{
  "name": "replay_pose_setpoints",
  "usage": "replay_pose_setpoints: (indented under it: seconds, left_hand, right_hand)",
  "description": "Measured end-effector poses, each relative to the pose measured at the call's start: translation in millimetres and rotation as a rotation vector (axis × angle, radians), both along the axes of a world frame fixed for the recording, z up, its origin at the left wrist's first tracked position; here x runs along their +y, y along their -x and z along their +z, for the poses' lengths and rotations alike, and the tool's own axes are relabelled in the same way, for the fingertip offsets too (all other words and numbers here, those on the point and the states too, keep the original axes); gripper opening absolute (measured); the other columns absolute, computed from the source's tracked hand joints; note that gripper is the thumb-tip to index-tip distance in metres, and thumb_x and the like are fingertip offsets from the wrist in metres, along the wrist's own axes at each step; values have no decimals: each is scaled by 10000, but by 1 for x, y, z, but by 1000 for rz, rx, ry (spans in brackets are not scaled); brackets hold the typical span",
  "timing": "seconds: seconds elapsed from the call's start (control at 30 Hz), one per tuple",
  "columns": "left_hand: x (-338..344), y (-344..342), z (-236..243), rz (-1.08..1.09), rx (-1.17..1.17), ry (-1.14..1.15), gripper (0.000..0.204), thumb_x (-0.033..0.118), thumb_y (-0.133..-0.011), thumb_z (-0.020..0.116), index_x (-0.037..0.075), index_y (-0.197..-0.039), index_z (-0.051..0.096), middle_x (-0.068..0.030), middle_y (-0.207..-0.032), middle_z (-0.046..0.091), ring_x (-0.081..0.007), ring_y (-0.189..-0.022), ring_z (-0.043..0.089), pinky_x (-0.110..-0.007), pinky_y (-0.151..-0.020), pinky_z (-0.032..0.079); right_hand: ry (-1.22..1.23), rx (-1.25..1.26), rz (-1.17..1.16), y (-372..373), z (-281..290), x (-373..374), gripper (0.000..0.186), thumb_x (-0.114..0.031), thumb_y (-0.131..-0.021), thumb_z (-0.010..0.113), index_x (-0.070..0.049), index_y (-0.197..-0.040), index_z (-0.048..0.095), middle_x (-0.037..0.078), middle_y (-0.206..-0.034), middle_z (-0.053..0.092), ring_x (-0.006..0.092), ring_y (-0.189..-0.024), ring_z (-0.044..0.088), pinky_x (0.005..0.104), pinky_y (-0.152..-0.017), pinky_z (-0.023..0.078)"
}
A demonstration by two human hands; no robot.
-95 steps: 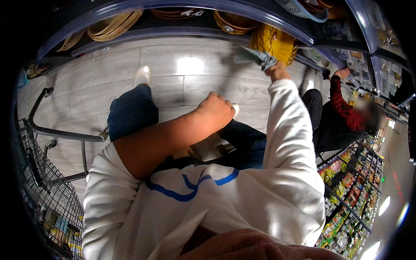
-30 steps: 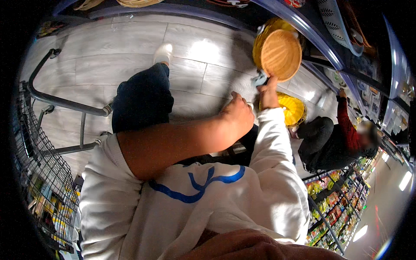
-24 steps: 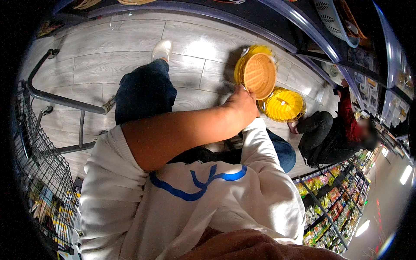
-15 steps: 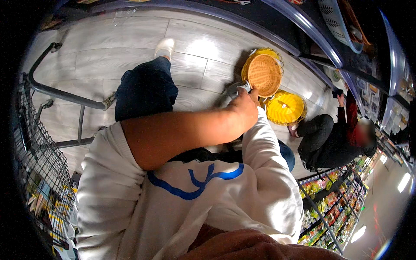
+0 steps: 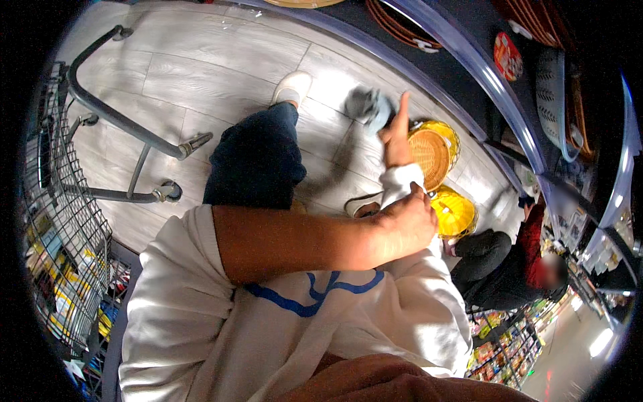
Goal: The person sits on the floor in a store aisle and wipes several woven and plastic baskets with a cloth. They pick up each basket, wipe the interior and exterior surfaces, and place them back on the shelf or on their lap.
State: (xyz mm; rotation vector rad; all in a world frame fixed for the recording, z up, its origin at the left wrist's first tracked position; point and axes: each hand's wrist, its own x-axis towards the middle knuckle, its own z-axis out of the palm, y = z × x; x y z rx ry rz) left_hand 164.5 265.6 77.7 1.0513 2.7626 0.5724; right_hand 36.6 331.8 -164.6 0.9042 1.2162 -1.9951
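My left hand closes on the white sleeve of my right arm, a little below the elbow. My left sleeve is pushed up, so that forearm is bare. Stretched out ahead, my right hand has a grey-blue cloth in it, blurred by motion, with one finger pointing away. Beside that hand, a round tan wicker basket sits against a yellow basket on the floor. Another yellow basket stands nearer, partly hidden behind my left hand.
At the left stands a wire shopping cart with a grey tube frame. Shelves with clear edge strips curve along the far right. Another person crouches at the right, near a rack of colourful packages. My shoe is on the wood-look floor.
My left hand has slid from the right wrist back along the right forearm. The right hand reaches farther out, and the cloth shows more fully. The view has shifted slightly.
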Motion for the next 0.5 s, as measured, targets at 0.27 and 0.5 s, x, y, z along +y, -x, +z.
replay_pose_setpoints:
  seconds: [0.27, 0.5]
  left_hand:
    - [-20, 23, 10, 289, 168, -346, 348, 245, -795, 497, 6, -1029, 592, -99, -922, 608, -255, -893, 563, -391, -794, 426]
    - [-23, 22, 8, 391, 158, -325, 416, 318, -839, 489, 18, -1119, 557, -126, -1041, 576, -260, -890, 542, -373, -778, 422]
  right_hand:
    - [65, 172, 21, 144, 3, -71, 642, -586, -680, 675, -144, -1136, 579, 51, -1143, 596, 279, -1027, 546, 455, -942, 404]
    - [-286, 120, -93, 185, 6, -92, 426, -453, -788, 582, -115, -1046, 598, 57, -1033, 621, 288, -948, 571, 490, -900, 430]
